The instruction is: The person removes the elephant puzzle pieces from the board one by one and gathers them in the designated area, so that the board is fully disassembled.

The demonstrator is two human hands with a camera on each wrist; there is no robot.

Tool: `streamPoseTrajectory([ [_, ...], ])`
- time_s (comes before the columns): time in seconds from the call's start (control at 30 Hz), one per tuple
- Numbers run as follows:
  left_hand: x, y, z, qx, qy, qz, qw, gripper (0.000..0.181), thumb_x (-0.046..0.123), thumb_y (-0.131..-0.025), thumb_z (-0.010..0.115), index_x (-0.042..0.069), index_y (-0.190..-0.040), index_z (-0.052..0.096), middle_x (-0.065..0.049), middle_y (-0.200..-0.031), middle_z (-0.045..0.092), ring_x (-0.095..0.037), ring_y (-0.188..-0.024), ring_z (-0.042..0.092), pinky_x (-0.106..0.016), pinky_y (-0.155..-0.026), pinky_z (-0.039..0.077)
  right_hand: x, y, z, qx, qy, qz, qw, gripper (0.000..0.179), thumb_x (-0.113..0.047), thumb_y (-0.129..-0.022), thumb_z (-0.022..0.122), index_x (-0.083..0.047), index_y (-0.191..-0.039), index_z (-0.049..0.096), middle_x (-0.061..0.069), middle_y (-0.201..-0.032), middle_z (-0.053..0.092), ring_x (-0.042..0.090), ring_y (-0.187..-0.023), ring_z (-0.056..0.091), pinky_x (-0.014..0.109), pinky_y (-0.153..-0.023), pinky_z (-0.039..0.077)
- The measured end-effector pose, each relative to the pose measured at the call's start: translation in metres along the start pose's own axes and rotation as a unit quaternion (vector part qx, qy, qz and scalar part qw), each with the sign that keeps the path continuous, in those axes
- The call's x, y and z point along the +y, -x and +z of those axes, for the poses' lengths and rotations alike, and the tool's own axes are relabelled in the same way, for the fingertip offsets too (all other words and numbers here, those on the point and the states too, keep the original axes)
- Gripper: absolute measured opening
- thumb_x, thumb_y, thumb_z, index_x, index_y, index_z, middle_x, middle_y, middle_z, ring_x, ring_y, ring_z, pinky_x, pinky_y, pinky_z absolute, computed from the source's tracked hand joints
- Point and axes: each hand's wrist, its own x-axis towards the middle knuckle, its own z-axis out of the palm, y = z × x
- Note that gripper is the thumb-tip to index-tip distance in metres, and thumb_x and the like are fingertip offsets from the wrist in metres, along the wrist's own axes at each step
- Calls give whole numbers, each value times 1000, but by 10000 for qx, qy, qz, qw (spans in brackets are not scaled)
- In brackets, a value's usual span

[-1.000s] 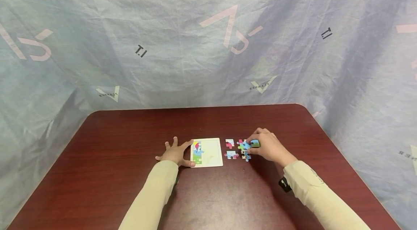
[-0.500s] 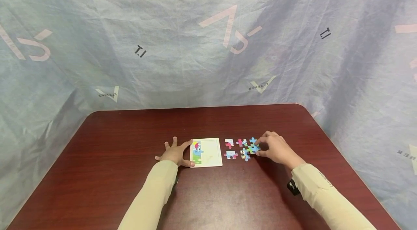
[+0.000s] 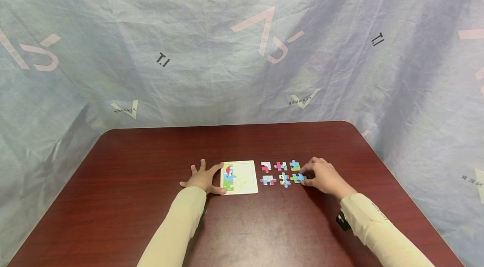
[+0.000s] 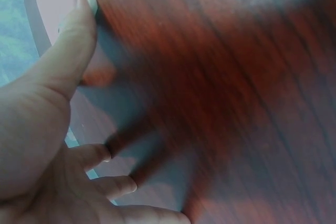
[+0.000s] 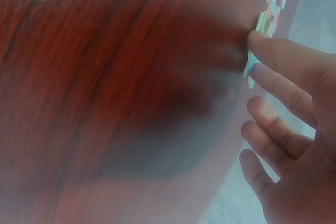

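Note:
In the head view, my left hand (image 3: 204, 179) lies spread at the left side of a white puzzle tray (image 3: 246, 191). Its thumb and index finger touch the tray's left corners, and the thumb (image 4: 76, 40) rests on the frame in the left wrist view. Picture pieces with a blue character in a red cap fill the tray's left strip; bare board shows beside them. My right hand (image 3: 323, 175) pinches a blue and green puzzle piece (image 3: 298, 178) between thumb and index finger, low at the table. In the right wrist view its other fingers are loosely bent.
Several other loose puzzle pieces lie in two rows right of the tray, among them a green and blue piece (image 3: 295, 165), a pink one (image 3: 266, 166) and a blue and white one (image 3: 284, 179). A grey printed cloth (image 3: 211, 69) hangs behind the dark red table (image 3: 242, 225).
My right hand has brought the blue and green piece right and nearer me, from over the other pieces to the right end of the near row. The left hand and tray have stayed put.

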Motion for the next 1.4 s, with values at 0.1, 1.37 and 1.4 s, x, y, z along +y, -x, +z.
streamPoseTrajectory([
  [0.1, 0, 0, -1, -8, -12, -47, 10000, 94, 33, -82, 86, 29, -160, 33, -24, -167, 8, -53, -151, 4, -87, -98, 19, 1, -1, 1, 9, 26, -17, 10000, 24, -15, -85, 84, -8, -107, 78, 8, -104, 62, 33, -101, 55, 60, -90, 42],
  [1.37, -2, -2, -1, -60, 14, -49, 10000, 94, 33, -83, 86, 29, -160, 33, -25, -167, 5, -53, -151, 1, -87, -99, 19, -81, -43, 31, 620, -1317, -394, 9886, 24, -16, -84, 84, -7, -105, 77, 6, -90, 67, 27, -84, 61, 37, -74, 48],
  [1.4, -1, -2, -2, -70, 6, -41, 10000, 94, 34, -83, 86, 29, -160, 33, -24, -168, 5, -53, -151, 1, -87, -99, 19, -83, -44, 33, 606, -1342, -376, 9884, 24, -16, -84, 84, -7, -106, 77, 7, -90, 66, 27, -84, 60, 37, -74, 48],
])
